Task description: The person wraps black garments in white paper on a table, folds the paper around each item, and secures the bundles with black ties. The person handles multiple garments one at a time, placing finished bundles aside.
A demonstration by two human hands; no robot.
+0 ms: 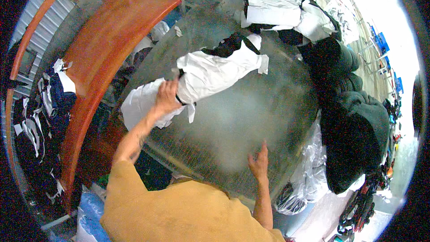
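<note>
A long white paper-like piece (219,74) with black fabric along it lies diagonally across a grey work table (291,103). My left hand (167,97) is closed on it near the middle, at a narrow black band between its two white sections. My right hand (258,161) is apart from the piece, low over the table's right half, holding nothing, with fingers spread. Pale haze hangs over the table near that hand and partly blurs the surface.
A curved orange board (103,27) runs along the left, with dark and white scraps (33,132) beside it. Stacked white-and-black pieces (273,6) lie at the back. Black fleecy fabric (349,134) and clear plastic (307,166) border the right side.
</note>
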